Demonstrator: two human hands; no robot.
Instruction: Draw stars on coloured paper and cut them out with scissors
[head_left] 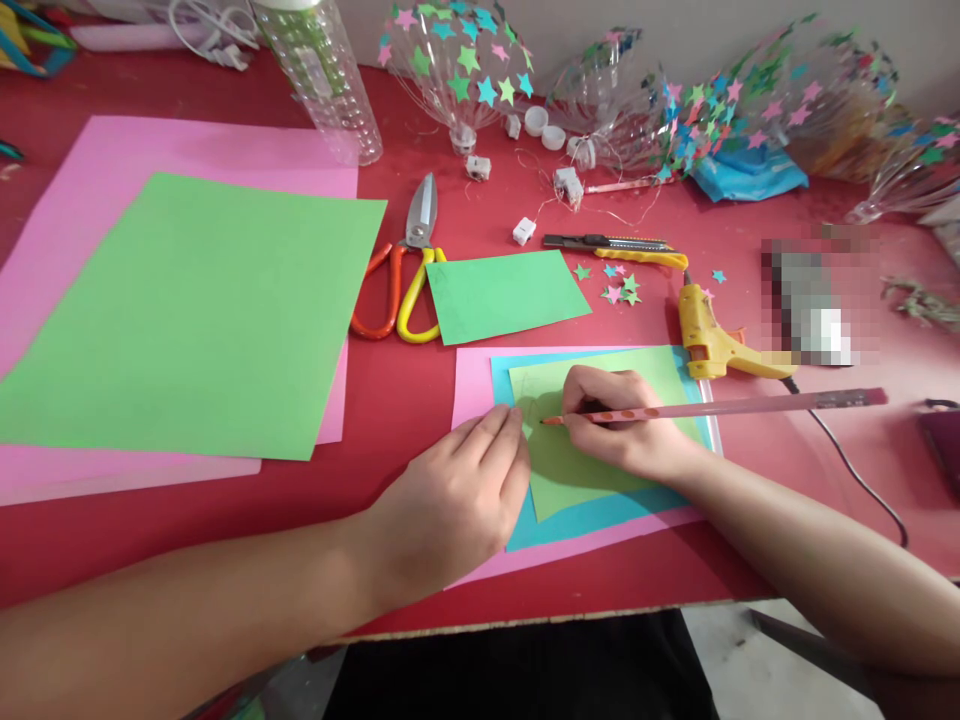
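My right hand (626,420) grips a pink pencil (735,407) near its point, which touches the light green sheet (600,470). My left hand (465,490) rests at that sheet's left edge, fingers drawn together. Its fingertips press on a small pale green paper piece (527,424), perhaps a star, mostly hidden beneath them. Faint pencil lines show above the fingertips. Under the light green sheet lie a blue sheet (540,530) and a larger pink sheet (472,390). Just behind them is a darker green paper rectangle (510,295).
Scissors (416,260), a box cutter (611,243), loose paper stars (619,290) and a yellow glue gun (705,335) lie behind the sheets. Large green paper (195,320) covers pink paper at left. A plastic bottle (322,80) and star-covered clear ornaments (461,60) stand at the back.
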